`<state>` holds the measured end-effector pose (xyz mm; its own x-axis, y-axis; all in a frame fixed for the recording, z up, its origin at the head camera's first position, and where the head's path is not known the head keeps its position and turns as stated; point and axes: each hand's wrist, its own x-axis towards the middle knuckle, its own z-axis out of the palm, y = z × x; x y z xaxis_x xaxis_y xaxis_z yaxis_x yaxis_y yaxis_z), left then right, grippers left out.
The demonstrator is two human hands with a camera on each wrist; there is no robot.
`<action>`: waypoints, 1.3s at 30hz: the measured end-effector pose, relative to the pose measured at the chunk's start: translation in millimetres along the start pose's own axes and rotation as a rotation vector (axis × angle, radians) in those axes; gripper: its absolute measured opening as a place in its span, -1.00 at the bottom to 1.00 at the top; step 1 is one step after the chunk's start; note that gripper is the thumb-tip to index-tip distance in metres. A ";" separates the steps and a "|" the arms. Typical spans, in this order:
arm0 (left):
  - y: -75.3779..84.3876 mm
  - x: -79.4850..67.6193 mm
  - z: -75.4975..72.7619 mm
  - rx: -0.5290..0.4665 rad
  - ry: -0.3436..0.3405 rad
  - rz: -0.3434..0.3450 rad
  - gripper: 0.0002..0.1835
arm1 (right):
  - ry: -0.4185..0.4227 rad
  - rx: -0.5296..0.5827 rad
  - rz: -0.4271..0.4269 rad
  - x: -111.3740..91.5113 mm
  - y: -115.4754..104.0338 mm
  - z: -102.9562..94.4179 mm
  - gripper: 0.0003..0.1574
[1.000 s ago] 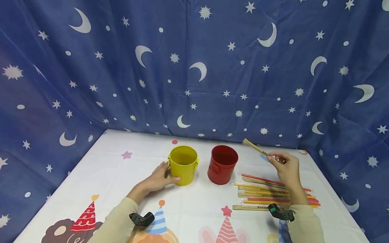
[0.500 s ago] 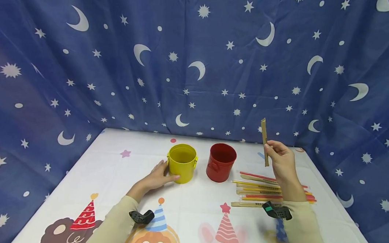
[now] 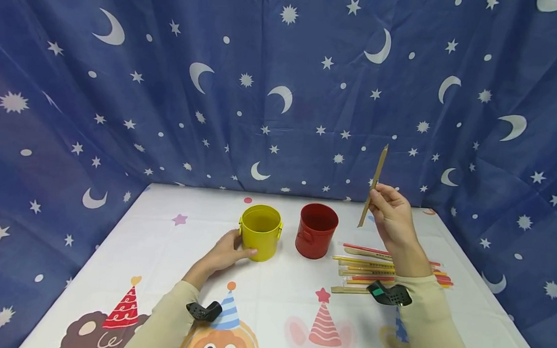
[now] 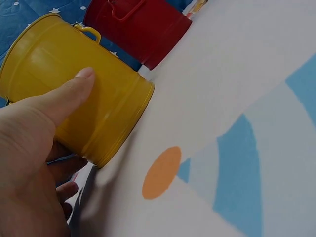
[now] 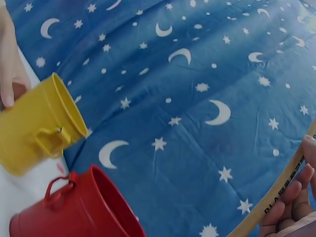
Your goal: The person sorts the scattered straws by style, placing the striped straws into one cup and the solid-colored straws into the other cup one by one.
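Observation:
My right hand (image 3: pixel 394 217) pinches a slim brown paper-wrapped stick (image 3: pixel 378 171) between thumb and fingers, raised above the table to the right of the red bucket (image 3: pixel 316 231). Dark printed characters show on the wrapper (image 5: pixel 284 185) in the right wrist view; its contents are hidden. On the left, my left hand (image 3: pixel 224 254) holds the yellow bucket (image 3: pixel 262 241) by its side. The thumb lies across the bucket's wall (image 4: pixel 116 98) in the left wrist view, with the other fingers low and partly hidden behind it. Both buckets stand upright, a small gap between them.
Below my right forearm lies a row of several wrapped sticks (image 3: pixel 363 273), red, yellow and brown, partly covered by the arm. A white cloth (image 3: pixel 281 300) with party-hat animals covers the table. A blue star-and-moon curtain (image 3: pixel 215 113) hangs behind and at the sides.
My right hand has risen and moved left, and the brown stick has swung from a low slant to nearly upright. My left hand stays at the yellow bucket.

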<state>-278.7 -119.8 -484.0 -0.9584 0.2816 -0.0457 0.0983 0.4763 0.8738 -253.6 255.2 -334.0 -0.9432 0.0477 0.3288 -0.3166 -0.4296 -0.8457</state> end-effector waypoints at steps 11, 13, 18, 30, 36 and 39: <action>-4.5 -2.2 -0.6 -0.096 -0.031 0.025 0.00 | -0.094 0.227 0.084 3.8 -2.0 25.8 -0.76; -4.9 -2.6 -0.8 -0.104 -0.034 0.026 0.00 | -0.109 0.248 0.095 5.7 -2.4 32.7 -0.78; -5.6 -2.2 -1.9 -0.109 -0.041 0.034 0.00 | -0.150 0.310 0.112 11.3 -1.6 49.4 -0.78; -8.1 4.2 -0.2 -0.083 -0.049 0.046 -0.01 | -0.157 0.354 0.162 20.5 7.5 79.7 -0.81; -8.2 2.8 0.0 -0.077 -0.048 0.049 -0.01 | -0.098 0.364 0.206 25.0 26.2 91.7 -0.79; -8.4 3.2 -0.1 -0.078 -0.047 0.054 -0.01 | -0.074 0.373 0.221 28.1 35.8 98.4 -0.74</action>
<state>-282.6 -123.0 -491.5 -0.9384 0.3451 -0.0183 0.1271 0.3939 0.9103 -281.4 152.5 -313.6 -0.9702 -0.1403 0.1978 -0.0375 -0.7188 -0.6942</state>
